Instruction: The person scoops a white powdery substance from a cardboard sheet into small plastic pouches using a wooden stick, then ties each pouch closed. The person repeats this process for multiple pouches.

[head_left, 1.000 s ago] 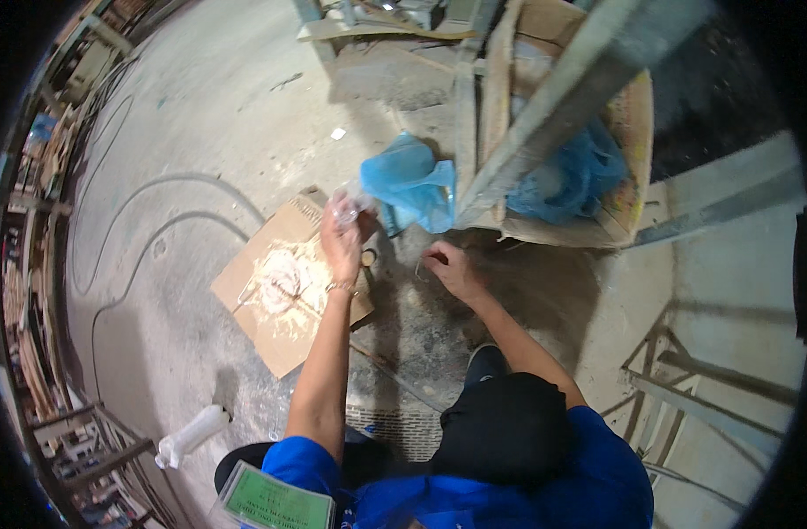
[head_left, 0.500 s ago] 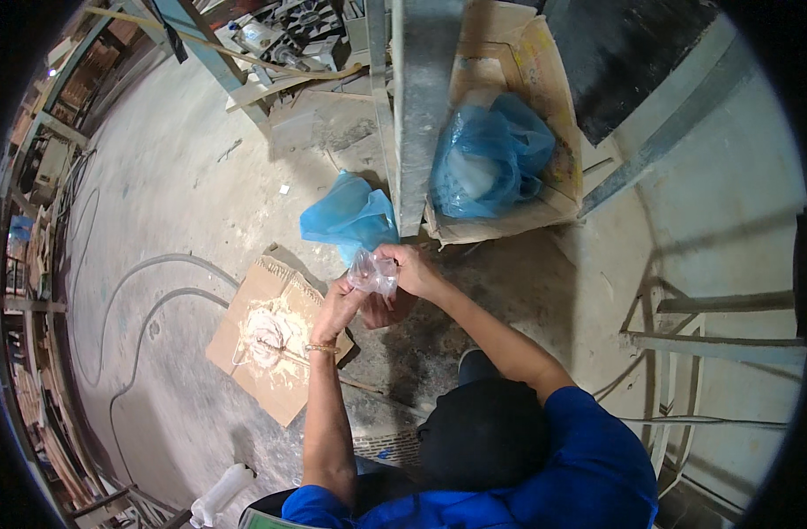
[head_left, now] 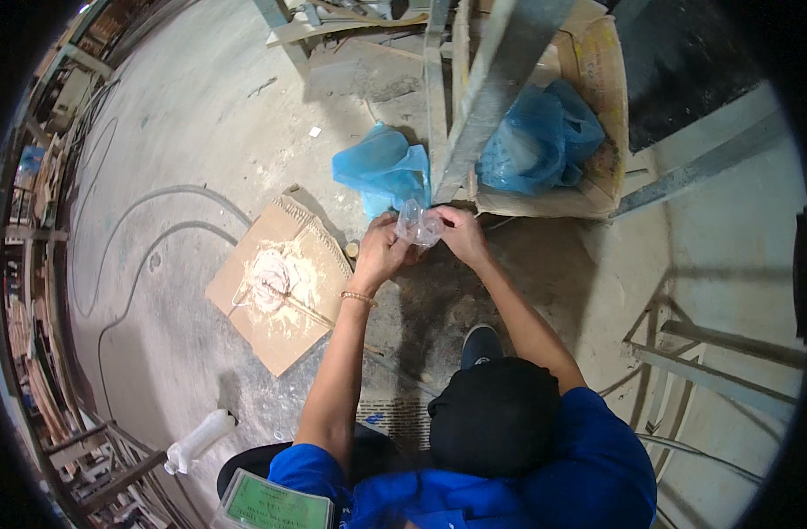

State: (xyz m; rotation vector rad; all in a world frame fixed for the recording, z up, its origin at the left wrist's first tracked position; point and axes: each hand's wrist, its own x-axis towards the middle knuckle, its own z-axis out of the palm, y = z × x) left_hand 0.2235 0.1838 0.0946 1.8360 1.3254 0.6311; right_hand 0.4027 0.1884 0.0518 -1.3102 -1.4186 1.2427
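Between my two hands is a crumpled clear plastic bag (head_left: 418, 222). My left hand (head_left: 382, 253), a beaded bracelet on its wrist, is closed on the bag's left side. From the other side, the fingers of my right hand (head_left: 459, 231) pinch its edge. What the bag contains, if anything, I cannot make out. Just beyond the hands a blue plastic bag (head_left: 386, 163) lies loosely on the floor. To the left is a flat piece of cardboard (head_left: 284, 348) bearing a heap of pale powder (head_left: 275, 278), with a thin stick (head_left: 308, 310) lying across it.
A grey metal post (head_left: 496, 93) rises beyond my hands. Right of it, a cardboard box (head_left: 608, 97) holds another blue plastic bag (head_left: 540, 141). Hoses (head_left: 170, 231) curve over the floor at left. A white object (head_left: 199, 439) lies at lower left, and a metal frame (head_left: 712, 370) stands at right.
The view has shifted, so the floor items sit differently in it. Both hands still hold the clear bag, now nearer the blue bag's lower edge; the right hand's grip looks slightly altered.
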